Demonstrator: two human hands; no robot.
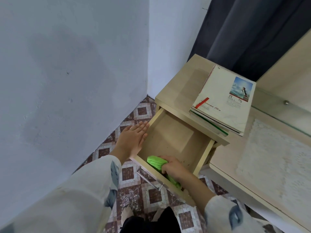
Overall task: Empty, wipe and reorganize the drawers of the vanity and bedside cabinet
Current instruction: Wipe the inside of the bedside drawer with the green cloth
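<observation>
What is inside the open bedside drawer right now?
Only a green cloth, gripped by the right hand, lies in the drawer; its bare bottom shows dark specks. The patch under cloth and hand is hidden.

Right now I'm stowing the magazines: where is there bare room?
The floor of the pale wooden drawer is bare from its back wall to the crumpled green cloth in the right hand at the front. The beige cabinet top is free left of the white magazine stack; its right half is crowded.
</observation>
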